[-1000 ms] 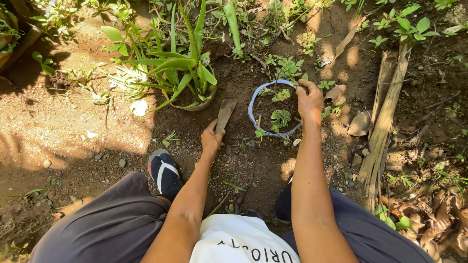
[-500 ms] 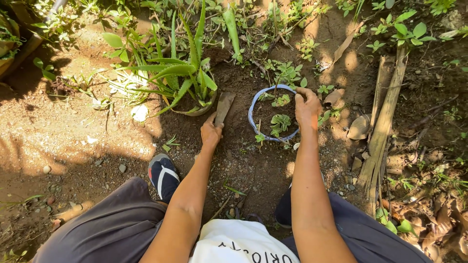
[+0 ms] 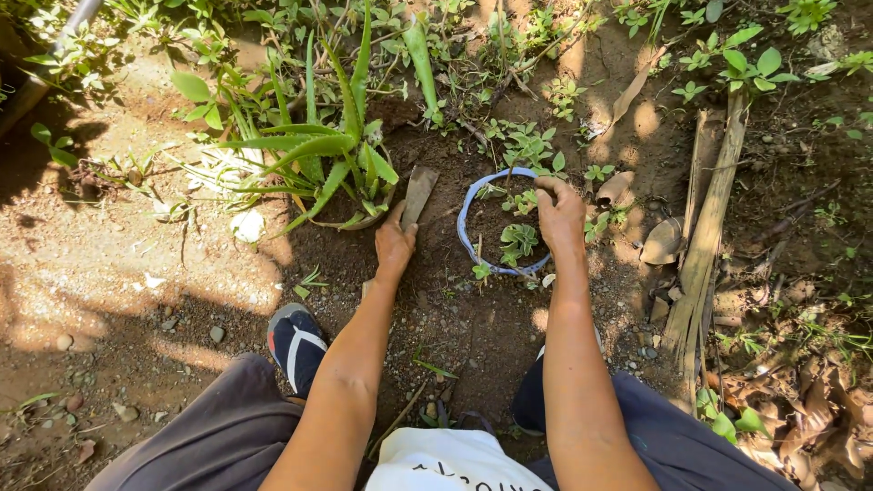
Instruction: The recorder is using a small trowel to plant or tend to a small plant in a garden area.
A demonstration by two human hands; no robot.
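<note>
A blue ring [image 3: 466, 223] is lying on the dark soil, circling small green seedlings [image 3: 518, 238]. The right hand [image 3: 561, 215] is gripping its far rim. Just left of it, the left hand [image 3: 394, 246] is clutching a flat trowel blade [image 3: 419, 193] pointing away, beside a spiky plant [image 3: 336, 155].

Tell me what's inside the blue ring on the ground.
Inside the blue ring: dark soil and small green seedlings. The right hand covers part of its far-right rim, hiding whatever lies beneath.
</note>
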